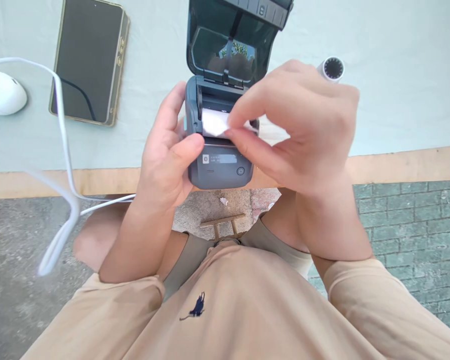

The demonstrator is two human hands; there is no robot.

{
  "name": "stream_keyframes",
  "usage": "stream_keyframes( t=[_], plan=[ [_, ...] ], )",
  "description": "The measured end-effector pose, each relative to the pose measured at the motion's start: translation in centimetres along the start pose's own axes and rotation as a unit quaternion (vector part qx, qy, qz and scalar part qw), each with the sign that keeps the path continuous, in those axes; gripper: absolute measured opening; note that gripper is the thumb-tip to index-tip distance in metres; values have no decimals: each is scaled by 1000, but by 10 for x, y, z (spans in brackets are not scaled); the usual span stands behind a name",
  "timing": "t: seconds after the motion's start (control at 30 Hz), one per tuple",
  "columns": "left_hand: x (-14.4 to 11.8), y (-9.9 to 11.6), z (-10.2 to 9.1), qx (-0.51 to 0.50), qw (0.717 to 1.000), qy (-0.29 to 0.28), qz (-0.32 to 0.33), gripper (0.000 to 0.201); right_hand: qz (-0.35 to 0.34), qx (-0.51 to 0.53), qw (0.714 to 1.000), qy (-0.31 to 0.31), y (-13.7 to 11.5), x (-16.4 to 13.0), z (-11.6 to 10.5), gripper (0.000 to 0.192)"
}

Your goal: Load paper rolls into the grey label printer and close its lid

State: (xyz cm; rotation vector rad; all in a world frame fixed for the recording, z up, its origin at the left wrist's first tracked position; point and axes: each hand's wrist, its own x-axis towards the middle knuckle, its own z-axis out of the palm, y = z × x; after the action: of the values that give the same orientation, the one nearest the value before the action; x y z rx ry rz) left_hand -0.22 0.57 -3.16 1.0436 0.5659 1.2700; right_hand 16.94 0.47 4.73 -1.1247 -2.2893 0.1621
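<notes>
A small dark grey label printer point(220, 167) sits at the table's near edge with its lid point(232, 37) swung up and open. My left hand point(168, 150) grips the printer's left side, thumb resting on its front lip. A white paper roll point(214, 122) lies in the open compartment. My right hand point(303, 125) pinches the loose end of that paper between thumb and forefinger, just above the compartment. More white paper shows under my right palm.
A dark tablet in a case point(88, 60) lies at the back left, a white mouse point(3, 92) at the far left. A white cable point(63, 150) loops over the table's wooden edge point(397, 165). A small white cylinder point(332, 68) lies behind my right hand.
</notes>
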Motion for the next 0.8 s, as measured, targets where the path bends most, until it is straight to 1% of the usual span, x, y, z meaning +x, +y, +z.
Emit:
stream_keyframes(
  t=[0.07, 0.13, 0.17, 0.2, 0.27, 0.3, 0.37, 0.43, 0.47, 0.5, 0.57, 0.6, 0.63, 0.67, 0.73, 0.77, 0.8],
  plan=[
    [3, -5, -3, -9, 1000, -17, 15, 69, -54, 18, 997, -43, -2, -3, -2, 21],
    [5, -13, -9, -7, 993, -63, 101, 78, -90, 30, 993, -71, 0, -5, -3, 19],
    [6, -17, -11, -4, 989, -80, 127, 81, -105, 39, 991, -72, 2, -5, -2, 17],
    [7, -20, -14, -4, 987, -86, 138, 82, -116, 54, 990, -66, 4, -5, -1, 14],
    [6, -22, -16, 14, 989, -82, 121, 82, -126, 88, 987, -34, 9, -4, 1, 12],
    [5, -21, -17, 22, 989, -83, 118, 83, -117, 99, 988, -12, 11, -4, 2, 13],
    [2, -16, -15, 47, 989, -83, 112, 89, -67, 103, 992, 10, 14, -2, 3, 14],
    [-1, -10, -11, 52, 990, -87, 103, 92, -22, 88, 996, -8, 16, -1, 4, 12],
    [-2, -8, -10, 49, 992, -83, 86, 90, -11, 82, 996, -23, 16, -1, 4, 11],
    [-4, -6, -8, 47, 994, -72, 65, 85, -16, 80, 996, -39, 16, -1, 4, 12],
    [-5, -4, -7, 53, 997, -46, 43, 77, -40, 91, 994, -40, 15, -2, 5, 14],
    [-4, -5, -9, 64, 996, -38, 38, 77, -47, 104, 993, -21, 15, -2, 5, 15],
    [-3, -7, -11, 79, 996, -35, 36, 80, -43, 115, 992, 14, 14, -2, 5, 16],
    [-2, -10, -15, 91, 994, -48, 50, 85, -19, 116, 991, 56, 14, -2, 5, 17],
    [2, -18, -23, 100, 985, -100, 99, 101, 69, 103, 983, 137, 13, -2, 5, 19],
    [3, -21, -27, 101, 979, -124, 127, 109, 108, 102, 978, 148, 13, -1, 5, 27],
    [4, -23, -29, 101, 973, -141, 149, 114, 139, 108, 975, 137, 12, -1, 5, 37]
  ],
)
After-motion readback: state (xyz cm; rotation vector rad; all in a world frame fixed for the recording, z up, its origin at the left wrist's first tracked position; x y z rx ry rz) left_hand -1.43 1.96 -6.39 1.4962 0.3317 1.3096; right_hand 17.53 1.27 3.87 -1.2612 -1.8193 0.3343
